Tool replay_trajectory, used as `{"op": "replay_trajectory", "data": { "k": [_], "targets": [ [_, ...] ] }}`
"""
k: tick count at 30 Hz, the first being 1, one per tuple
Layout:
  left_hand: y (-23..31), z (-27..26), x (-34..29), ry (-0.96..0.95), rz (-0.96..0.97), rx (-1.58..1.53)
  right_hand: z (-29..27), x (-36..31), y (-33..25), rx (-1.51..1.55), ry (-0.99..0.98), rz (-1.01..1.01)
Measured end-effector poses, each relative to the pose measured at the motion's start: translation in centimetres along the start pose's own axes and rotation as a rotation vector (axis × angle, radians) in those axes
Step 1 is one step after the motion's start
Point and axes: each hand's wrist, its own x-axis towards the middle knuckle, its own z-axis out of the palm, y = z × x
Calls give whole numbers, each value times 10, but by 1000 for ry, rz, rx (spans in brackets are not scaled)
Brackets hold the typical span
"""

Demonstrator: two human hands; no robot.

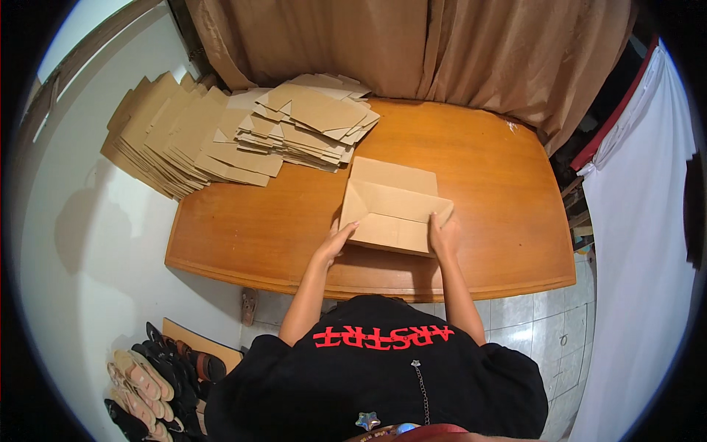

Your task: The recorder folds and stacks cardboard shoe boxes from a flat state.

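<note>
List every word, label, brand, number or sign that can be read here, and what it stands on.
Black T-shirt: one line of large red lettering, wording not copied out here.
Open cardboard box: no print on the faces that show.
Flattened cardboard boxes: no text that I can make out.
Pale sandals: any marks are too small to read.
</note>
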Motion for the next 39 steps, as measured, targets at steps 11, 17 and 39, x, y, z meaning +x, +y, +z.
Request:
{"op": "replay_trajectory", "data": {
  "k": [11,17,39],
  "targets": [
    [73,43,-39,589,1276,239,13,8,16,386,35,-115],
    [48,45,-19,508,1637,660,-1,16,-25,493,-68,-170],
    [-21,-5,38,692,1015,427,36,49,29,1044,-370,377]
  ]
}}
